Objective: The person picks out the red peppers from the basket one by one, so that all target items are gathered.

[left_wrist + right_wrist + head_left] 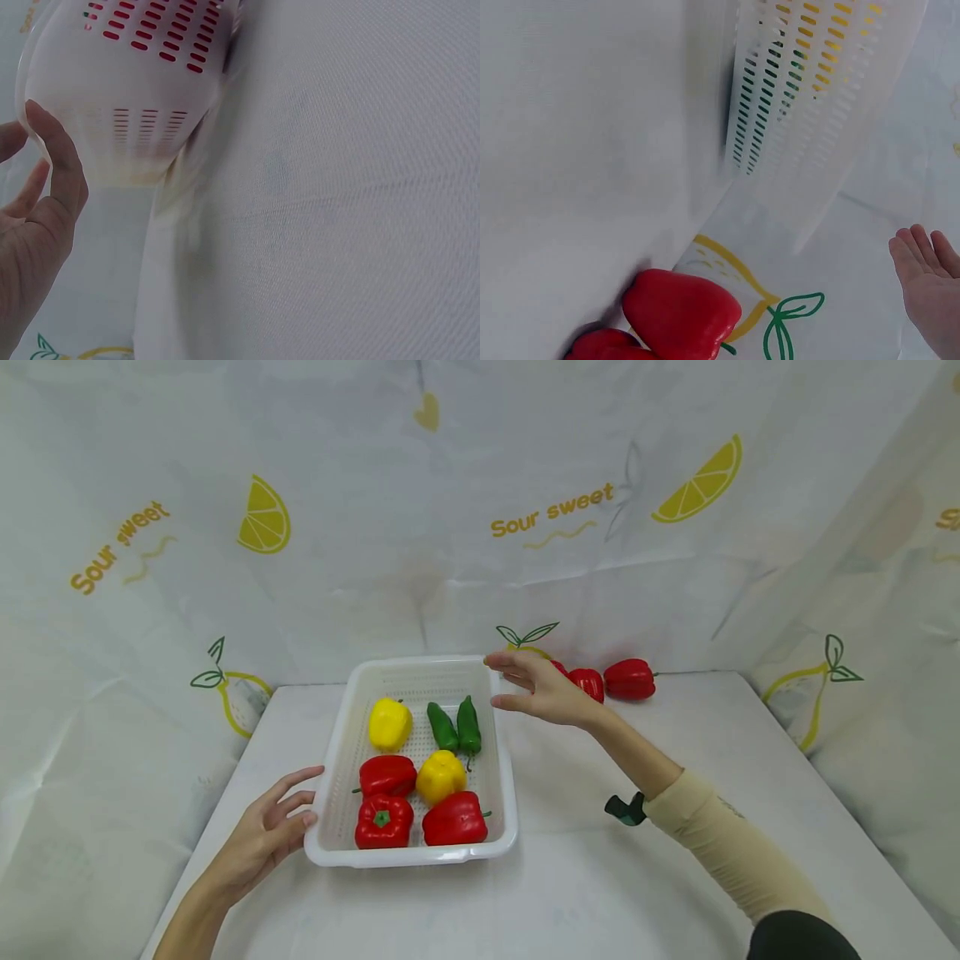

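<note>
Now your left hand [258, 843] rests relaxed fingers on the white perforated plastic basket's [341, 852] seven-o'clock corner, right hand [543, 689] open at one o'clock.

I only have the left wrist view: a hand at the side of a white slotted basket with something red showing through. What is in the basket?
Observer: The basket holds three red peppers, two yellow peppers and two green chillies.
Operator: Is the left hand gripping the basket?
Observer: From the head view, the left hand rests its fingertips against the near left corner, fingers relaxed, not curled round the rim.
Operator: Where is the other hand?
Observer: The right hand is open above the basket's far right corner and holds nothing.
Operator: Anything outside the basket?
Observer: More red peppers lie on the table by the back wall, just past the right hand.
</note>
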Demonstrator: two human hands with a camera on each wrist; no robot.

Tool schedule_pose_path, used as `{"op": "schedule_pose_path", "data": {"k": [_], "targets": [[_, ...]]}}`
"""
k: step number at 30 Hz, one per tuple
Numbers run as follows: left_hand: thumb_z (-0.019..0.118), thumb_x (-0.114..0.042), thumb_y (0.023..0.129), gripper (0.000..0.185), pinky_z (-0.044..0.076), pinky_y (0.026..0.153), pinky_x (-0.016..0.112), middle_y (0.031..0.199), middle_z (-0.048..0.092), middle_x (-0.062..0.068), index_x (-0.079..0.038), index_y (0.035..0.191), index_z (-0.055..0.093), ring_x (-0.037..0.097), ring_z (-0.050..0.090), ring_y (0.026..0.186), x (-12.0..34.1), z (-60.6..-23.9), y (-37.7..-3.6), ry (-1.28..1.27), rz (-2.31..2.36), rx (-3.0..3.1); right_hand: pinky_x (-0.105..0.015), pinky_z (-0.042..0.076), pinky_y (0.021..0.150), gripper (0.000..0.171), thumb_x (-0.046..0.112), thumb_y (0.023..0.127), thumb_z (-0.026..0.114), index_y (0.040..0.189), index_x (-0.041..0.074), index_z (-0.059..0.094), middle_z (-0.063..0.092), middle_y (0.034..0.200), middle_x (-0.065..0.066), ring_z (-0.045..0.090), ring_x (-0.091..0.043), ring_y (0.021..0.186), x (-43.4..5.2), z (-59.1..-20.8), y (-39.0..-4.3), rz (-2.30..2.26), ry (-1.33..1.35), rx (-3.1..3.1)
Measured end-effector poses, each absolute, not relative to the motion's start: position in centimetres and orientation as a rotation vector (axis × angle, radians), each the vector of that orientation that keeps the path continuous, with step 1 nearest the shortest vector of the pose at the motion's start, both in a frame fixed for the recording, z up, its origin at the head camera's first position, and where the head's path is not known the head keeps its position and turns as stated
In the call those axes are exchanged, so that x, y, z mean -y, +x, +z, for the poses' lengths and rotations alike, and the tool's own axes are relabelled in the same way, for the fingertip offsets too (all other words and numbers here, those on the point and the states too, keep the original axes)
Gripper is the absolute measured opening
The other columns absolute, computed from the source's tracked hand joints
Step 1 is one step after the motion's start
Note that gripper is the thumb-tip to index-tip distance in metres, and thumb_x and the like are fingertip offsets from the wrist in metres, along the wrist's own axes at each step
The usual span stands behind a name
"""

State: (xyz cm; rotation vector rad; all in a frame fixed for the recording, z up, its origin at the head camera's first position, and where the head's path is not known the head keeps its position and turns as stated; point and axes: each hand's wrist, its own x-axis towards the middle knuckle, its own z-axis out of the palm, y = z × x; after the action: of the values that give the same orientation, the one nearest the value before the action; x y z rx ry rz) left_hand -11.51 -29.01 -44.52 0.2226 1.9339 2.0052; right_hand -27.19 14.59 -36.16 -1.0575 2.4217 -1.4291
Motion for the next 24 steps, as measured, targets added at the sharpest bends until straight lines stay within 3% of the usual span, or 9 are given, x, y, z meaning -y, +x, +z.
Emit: {"op": "schedule_pose_path", "data": {"k": [9,24], "targets": [[0.048,-0.005,0.099,0.062,0.057,0.091,0.034,0.125,0.058,0.002,-0.017,0.153,0.019,0.015,0.064,0.107,29.0,-44.3,-11.5,0.231,1.996,-1.938,-0.04,0.043,0.11,0.065,0.025,0.086,0.073,0.142,0.01,0.044,0.05,0.145,-0.003,0.048,-0.02,0.137,-11.5,-36.6,-26.1,-1.327,-1.102,-2.354],[0.048,-0.005,0.099,0.063,0.057,0.091,0.035,0.125,0.058,0.002,-0.017,0.153,0.018,0.015,0.064,0.107,29.1,-44.5,-11.4,0.213,1.993,-1.947,-0.049,0.042,0.11,0.062,0.021,0.084,0.074,0.138,0.01,0.046,0.051,0.143,-0.004,0.049,-0.024,0.135,-7.6,-38.6,-24.8,-1.205,-1.12,-2.155]]}}
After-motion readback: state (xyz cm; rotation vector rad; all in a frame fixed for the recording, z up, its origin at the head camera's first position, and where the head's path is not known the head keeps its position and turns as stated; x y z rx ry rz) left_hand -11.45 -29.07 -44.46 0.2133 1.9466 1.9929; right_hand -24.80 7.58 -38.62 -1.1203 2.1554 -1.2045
